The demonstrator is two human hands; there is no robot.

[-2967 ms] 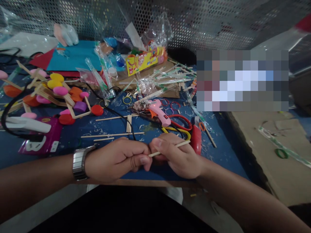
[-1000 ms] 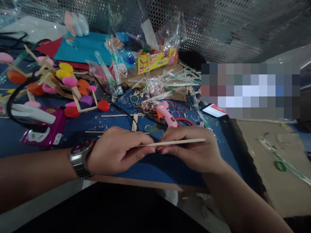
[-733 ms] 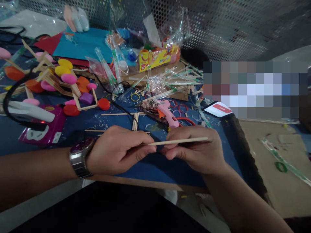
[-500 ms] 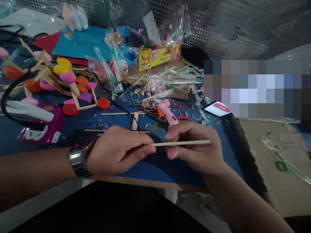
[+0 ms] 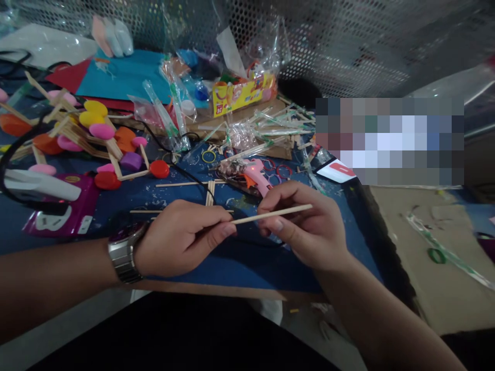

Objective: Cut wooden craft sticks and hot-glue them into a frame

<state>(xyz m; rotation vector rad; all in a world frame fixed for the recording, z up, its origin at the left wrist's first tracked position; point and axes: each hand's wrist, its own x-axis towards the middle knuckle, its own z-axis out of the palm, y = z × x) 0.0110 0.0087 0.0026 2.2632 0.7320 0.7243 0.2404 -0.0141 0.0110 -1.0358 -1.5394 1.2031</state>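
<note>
A thin wooden stick (image 5: 270,214) runs between both of my hands above the blue work surface (image 5: 240,263). My left hand (image 5: 180,237), with a metal watch (image 5: 121,252) on its wrist, pinches the stick's left end. My right hand (image 5: 305,226) pinches the stick near its middle with thumb and fingers; the right end pokes out past the knuckles. A pink glue gun (image 5: 255,175) lies just beyond my right hand.
Loose sticks (image 5: 185,184) lie crossed on the surface behind my hands. A stick frame with coloured bottle caps (image 5: 100,139) sits at the left, above a purple packet (image 5: 65,216). Plastic bags (image 5: 240,87), wrapped sticks (image 5: 270,129) and rubber rings (image 5: 209,156) crowd the back. Cardboard (image 5: 433,268) lies right.
The stick has come out to the right from my left fist and now tilts up slightly. My right hand shifted its pinch along it and rose a little.
</note>
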